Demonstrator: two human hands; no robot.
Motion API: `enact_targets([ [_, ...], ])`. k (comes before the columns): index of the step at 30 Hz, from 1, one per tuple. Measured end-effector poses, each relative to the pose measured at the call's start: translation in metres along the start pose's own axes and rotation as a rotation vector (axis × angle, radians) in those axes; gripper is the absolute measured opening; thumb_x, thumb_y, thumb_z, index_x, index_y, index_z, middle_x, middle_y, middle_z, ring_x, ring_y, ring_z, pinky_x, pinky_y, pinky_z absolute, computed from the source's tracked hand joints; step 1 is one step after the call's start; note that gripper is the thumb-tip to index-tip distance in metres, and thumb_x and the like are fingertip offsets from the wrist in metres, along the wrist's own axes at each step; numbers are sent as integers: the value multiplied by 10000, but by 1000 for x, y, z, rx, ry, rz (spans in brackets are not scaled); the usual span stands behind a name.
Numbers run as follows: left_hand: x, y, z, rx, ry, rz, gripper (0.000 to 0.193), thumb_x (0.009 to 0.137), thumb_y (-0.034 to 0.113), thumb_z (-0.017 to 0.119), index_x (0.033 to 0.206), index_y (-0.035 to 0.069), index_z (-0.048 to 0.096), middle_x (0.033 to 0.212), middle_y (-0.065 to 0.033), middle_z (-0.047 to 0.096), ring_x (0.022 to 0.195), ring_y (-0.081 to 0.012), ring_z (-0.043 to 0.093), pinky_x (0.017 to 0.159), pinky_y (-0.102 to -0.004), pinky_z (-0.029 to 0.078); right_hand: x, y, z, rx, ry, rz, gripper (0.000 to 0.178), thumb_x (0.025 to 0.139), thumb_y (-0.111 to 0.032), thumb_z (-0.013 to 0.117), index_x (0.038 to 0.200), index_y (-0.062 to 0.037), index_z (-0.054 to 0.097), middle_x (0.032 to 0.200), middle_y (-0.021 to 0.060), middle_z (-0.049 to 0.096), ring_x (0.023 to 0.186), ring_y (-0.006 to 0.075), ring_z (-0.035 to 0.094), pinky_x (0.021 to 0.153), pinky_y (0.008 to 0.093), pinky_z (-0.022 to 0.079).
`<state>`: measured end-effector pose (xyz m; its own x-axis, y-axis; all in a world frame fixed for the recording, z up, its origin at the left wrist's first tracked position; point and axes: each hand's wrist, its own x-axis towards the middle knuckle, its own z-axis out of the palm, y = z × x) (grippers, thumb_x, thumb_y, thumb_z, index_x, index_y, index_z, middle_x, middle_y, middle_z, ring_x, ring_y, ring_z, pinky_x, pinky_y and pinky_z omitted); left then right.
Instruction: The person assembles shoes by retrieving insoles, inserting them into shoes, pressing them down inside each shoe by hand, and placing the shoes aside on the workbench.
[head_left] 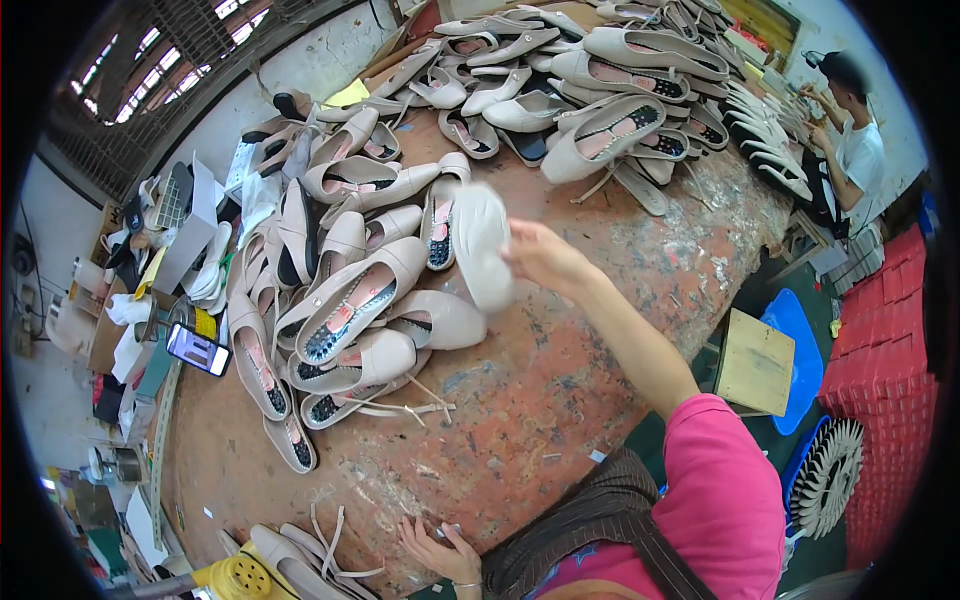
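Note:
My right hand (545, 257) reaches over the worktable with its fingers closed on the side of a pale beige shoe (484, 250). Motion smears this shoe slightly, and its sole side cannot be made out. Just left of it lies a pile of beige flat shoes (372, 300), some showing dark spotted insoles with pink patches. My left hand (438, 548) rests near the table's front edge, its fingers spread and nothing in them. To its left are several strapped beige shoes (290, 560), partly cut off by the picture's lower rim.
A large heap of similar shoes (600, 80) covers the table's far side. A lit phone (198, 349) stands at the left edge. A co-worker (855, 150) sits at the far right. Red boxes (885, 350), a wooden stool (755, 362) and a blue tub (797, 345) stand right of the table.

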<state>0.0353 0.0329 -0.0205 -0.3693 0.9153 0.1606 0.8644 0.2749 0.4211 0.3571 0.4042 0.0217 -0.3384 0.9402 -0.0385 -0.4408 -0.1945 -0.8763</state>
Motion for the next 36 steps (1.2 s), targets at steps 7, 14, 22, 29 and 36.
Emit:
enact_targets([
  [7,-3,-6,6,-20,83,67,428,985,281,530,1271,-37,517,1428,-243,443,1355,-419,369,1155,-560,243,-193,10,-39,-1012,639,64,531,780,-87,593,1306,-52,536,1039,138,660,945,289,639,833,388,504],
  [14,-6,-8,8,-59,140,127,371,987,233,528,1236,-42,537,1375,-234,496,1303,-404,433,1151,-557,250,-245,74,-29,-1508,1089,-333,429,875,-126,586,1298,-71,539,1283,198,524,1201,379,500,1001,468,404],
  [22,-8,-8,11,-131,268,204,261,978,151,549,1154,-35,597,1242,-208,597,1192,-379,532,1044,-503,392,-240,66,-22,-1540,1015,-488,570,859,-315,683,1360,-109,506,1446,194,433,1306,385,419,1075,478,347],
  [29,-3,-3,8,-32,162,201,274,987,180,538,1152,-27,607,1245,-198,598,1165,-373,545,1024,-496,397,-237,67,-18,-1541,1020,-305,629,871,-313,680,1411,-84,452,1468,221,404,1328,403,397,1091,490,335],
  [36,2,1,5,108,68,127,332,994,215,511,1202,-28,603,1338,-192,557,1221,-383,503,1062,-519,349,-235,68,-23,-1688,943,-100,574,943,-255,569,1464,-68,416,1510,231,349,1371,422,349,1122,492,293],
])
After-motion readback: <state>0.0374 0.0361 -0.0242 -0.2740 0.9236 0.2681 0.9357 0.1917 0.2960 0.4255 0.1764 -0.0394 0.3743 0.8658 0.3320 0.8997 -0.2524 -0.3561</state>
